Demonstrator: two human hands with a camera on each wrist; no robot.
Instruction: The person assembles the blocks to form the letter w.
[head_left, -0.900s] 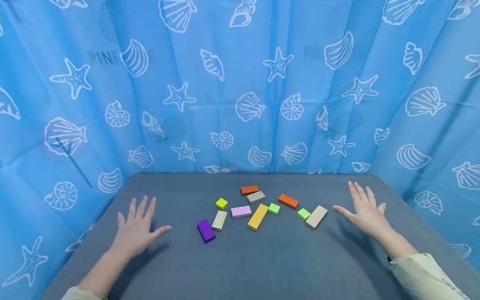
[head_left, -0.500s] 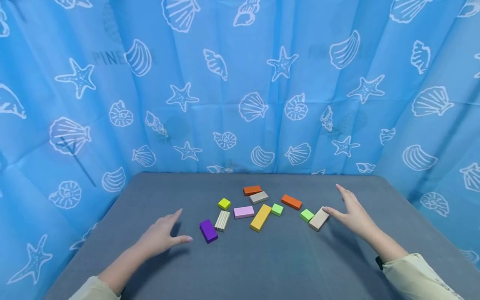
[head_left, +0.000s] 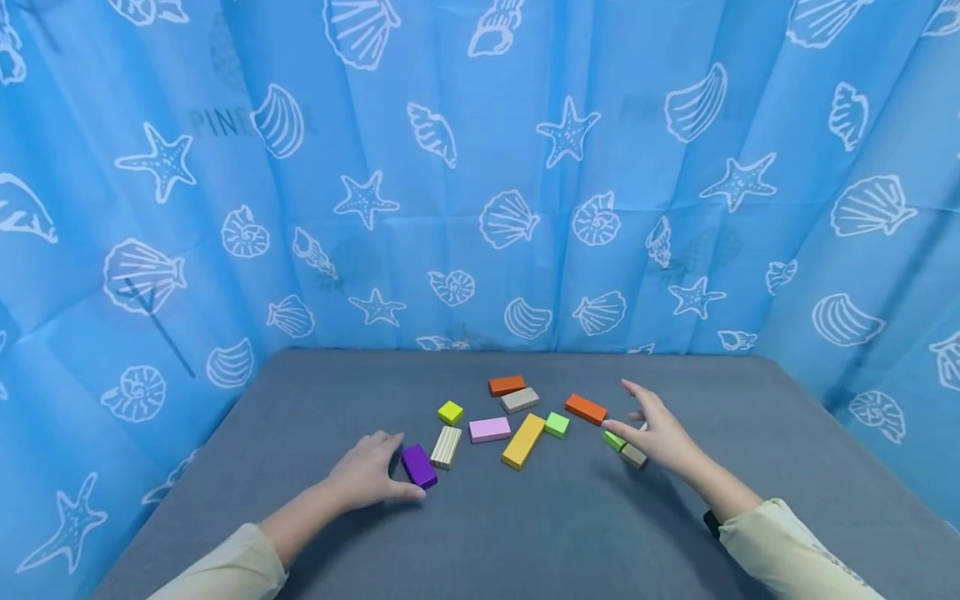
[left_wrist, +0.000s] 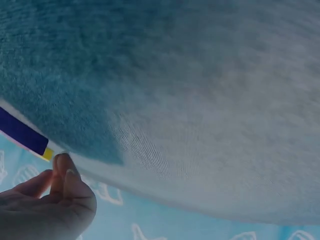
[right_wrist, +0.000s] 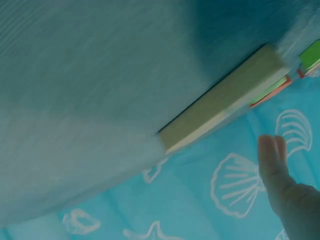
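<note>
My left hand is close beside the purple block, its thumb near the front end and its bent fingers along the left side. In the left wrist view the purple block shows just past the fingertips. Over on the right, my right hand hovers above the beige block, thumb and fingers spread apart. It hides much of that block and part of a green cube. From the right wrist the beige block lies flat on the cloth, apart from the visible fingers.
Between the hands lie a striped block, a pink block, a yellow-orange block, a grey block, two orange blocks and small green and yellow cubes. Grey cloth covers the table; a blue shell-print curtain hangs behind.
My left hand has moved right, up to the purple block, its spread fingers now bent. My right hand has moved left over the beige block. The blocks stay in place.
</note>
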